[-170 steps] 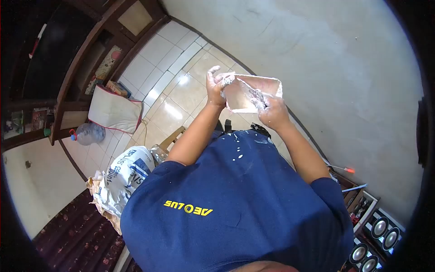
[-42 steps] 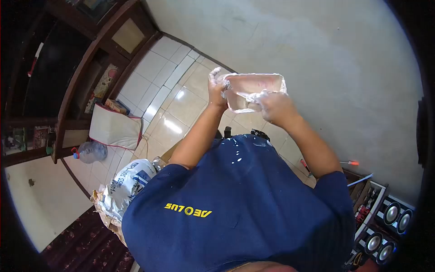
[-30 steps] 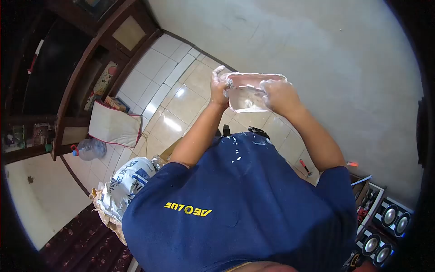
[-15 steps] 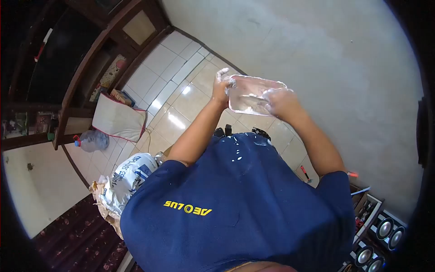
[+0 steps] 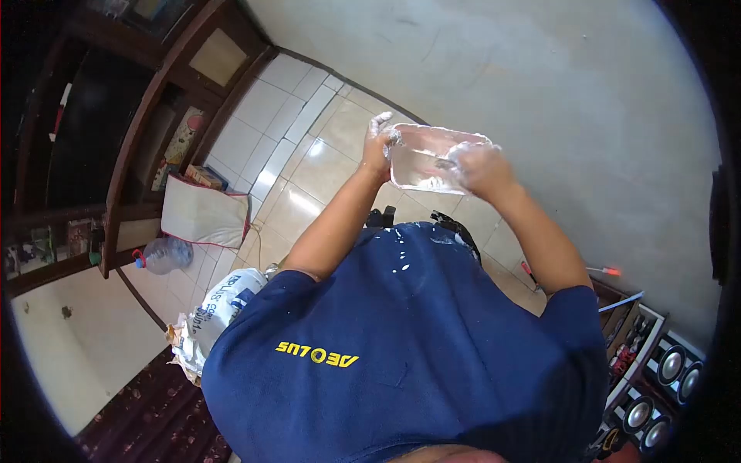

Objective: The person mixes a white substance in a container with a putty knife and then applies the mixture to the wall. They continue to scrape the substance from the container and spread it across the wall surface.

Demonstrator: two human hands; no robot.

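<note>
A rectangular pale-pink plastic tub, smeared with white paste on its rim and inner walls, is held out in front of my chest. My left hand grips its left end, with paste coating the thumb and fingers. At the right end of the tub my right hand is closed, its paste-covered fingers over the opening. A small greyish tip shows by those fingers, but I cannot tell what tool it belongs to. White paste lies along the tub's near inner side. White drips spot my dark blue shirt.
Ahead is a bare grey wall above a tiled floor. A dark wooden cabinet, a white cloth-covered item, a plastic water jug and a printed sack stand left. Speakers are at lower right.
My right hand has shifted slightly within the tub's right end, and a greyish tip now shows beside its fingers. My left hand keeps its hold. The whole view has turned slightly.
</note>
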